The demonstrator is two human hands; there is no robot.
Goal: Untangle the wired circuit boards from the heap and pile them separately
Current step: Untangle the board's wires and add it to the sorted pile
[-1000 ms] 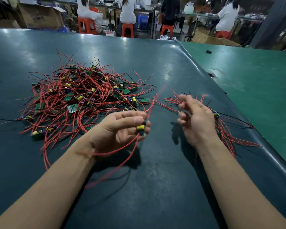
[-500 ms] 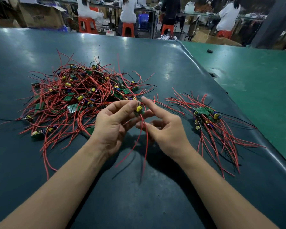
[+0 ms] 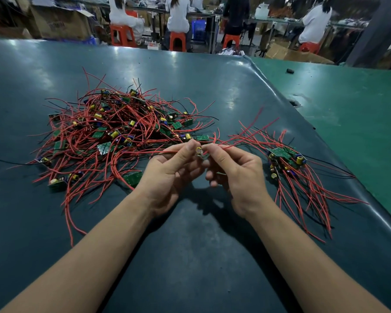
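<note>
A big heap of small green circuit boards with red wires (image 3: 113,134) lies on the dark table at the left. A smaller sorted pile of wired boards (image 3: 287,159) lies at the right, its wires fanned toward me. Between the two, my left hand (image 3: 167,172) and my right hand (image 3: 233,170) together pinch one small circuit board (image 3: 200,152) with a yellow part, held just above the table. Its red wires stretch out sideways past both hands, left toward the heap and right toward the pile.
The dark table (image 3: 190,256) ends in a raised edge at the right, beside a green table (image 3: 348,105) with a small black item (image 3: 290,70). Several people sit on orange stools (image 3: 177,41) at benches beyond the far edge.
Both hands have come together on the one board and lifted it slightly away from me. Its wires, which hung down before, now stretch out to the sides.
</note>
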